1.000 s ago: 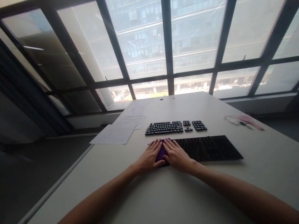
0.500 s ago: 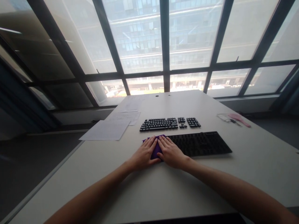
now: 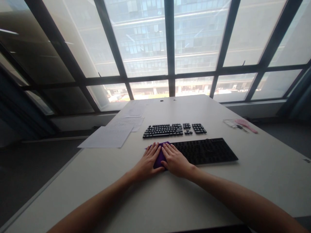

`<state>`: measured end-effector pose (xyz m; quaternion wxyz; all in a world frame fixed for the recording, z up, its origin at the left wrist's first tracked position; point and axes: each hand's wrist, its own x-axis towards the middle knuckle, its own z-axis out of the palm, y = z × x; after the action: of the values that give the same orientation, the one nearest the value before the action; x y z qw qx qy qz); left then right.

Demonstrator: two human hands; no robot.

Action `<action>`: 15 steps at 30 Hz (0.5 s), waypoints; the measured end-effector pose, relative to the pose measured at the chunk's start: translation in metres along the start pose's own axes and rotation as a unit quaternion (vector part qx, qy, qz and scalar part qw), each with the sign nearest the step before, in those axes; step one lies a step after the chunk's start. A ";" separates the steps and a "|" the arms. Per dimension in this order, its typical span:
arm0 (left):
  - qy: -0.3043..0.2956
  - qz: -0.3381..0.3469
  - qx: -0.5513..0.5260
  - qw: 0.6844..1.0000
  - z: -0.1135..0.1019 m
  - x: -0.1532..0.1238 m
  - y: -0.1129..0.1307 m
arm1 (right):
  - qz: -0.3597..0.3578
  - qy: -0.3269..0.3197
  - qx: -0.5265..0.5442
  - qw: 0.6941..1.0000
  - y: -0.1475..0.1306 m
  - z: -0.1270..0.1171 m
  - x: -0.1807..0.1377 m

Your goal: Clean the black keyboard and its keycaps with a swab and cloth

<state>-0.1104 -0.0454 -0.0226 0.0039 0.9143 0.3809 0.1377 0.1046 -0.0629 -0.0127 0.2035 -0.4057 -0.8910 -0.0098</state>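
Observation:
Both my hands lie flat, side by side, on a purple cloth (image 3: 159,160) at the left end of a black keyboard base (image 3: 206,151). My left hand (image 3: 148,161) has its fingers stretched out over the cloth's left part. My right hand (image 3: 175,160) presses on its right part, fingers extended, thumb near the left thumb. The hands cover much of the cloth and the base's left end. Behind the base, loose black keycaps (image 3: 162,130) are laid out in keyboard order, with a number-pad block (image 3: 199,128) at their right.
Paper sheets (image 3: 107,136) lie along the white table's (image 3: 136,207) left side. At the right are a pink-handled tool (image 3: 245,124), a clear plastic piece (image 3: 229,122) and a small dark tool (image 3: 240,127). Large windows (image 3: 141,38) stand beyond the table.
The view has shifted slightly, so everything sits a little further left. Both hands stay flat on the purple cloth, with barely any movement against the keyboard base.

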 end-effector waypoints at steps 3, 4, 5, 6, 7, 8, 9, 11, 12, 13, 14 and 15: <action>-0.003 0.006 -0.002 1.000 -0.001 0.000 -0.001 | 0.001 -0.001 0.004 1.000 -0.001 -0.001 0.001; -0.005 0.008 -0.003 1.000 -0.002 0.000 0.000 | 0.002 0.000 0.005 1.000 -0.001 -0.001 0.001; -0.006 0.009 -0.002 1.000 -0.003 0.000 0.000 | 0.003 0.001 0.007 1.000 -0.001 -0.001 0.001; -0.007 0.008 0.000 1.000 -0.004 0.000 0.001 | 0.004 0.002 0.008 1.000 -0.002 -0.001 0.001; -0.009 0.005 0.002 1.000 -0.005 0.000 0.002 | 0.006 0.003 0.009 1.000 -0.002 -0.001 0.002; -0.010 0.000 0.004 1.000 -0.005 0.000 0.004 | 0.007 0.003 0.009 1.000 -0.003 -0.001 0.002; -0.010 -0.005 0.006 1.000 -0.006 0.000 0.005 | 0.009 0.003 0.009 1.000 -0.003 -0.001 0.002; -0.011 -0.014 0.010 1.000 -0.007 0.000 0.008 | 0.009 0.002 0.008 1.000 -0.003 -0.001 0.002; -0.013 -0.016 0.013 1.000 -0.007 -0.001 0.009 | 0.009 0.001 0.007 1.000 -0.003 -0.001 0.002; -0.014 -0.017 0.016 1.000 -0.007 -0.001 0.010 | 0.007 0.000 0.007 1.000 -0.003 -0.001 0.002; -0.014 -0.017 0.019 1.000 -0.007 -0.001 0.010 | 0.005 -0.001 0.006 1.000 -0.003 0.000 0.002; -0.013 -0.015 0.020 1.000 -0.007 -0.001 0.010 | 0.002 -0.001 0.006 1.000 -0.003 0.000 0.001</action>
<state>-0.1060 -0.0533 -0.0155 -0.0075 0.9101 0.3972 0.1179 0.1017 -0.0640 -0.0113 0.2048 -0.4064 -0.8904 -0.0030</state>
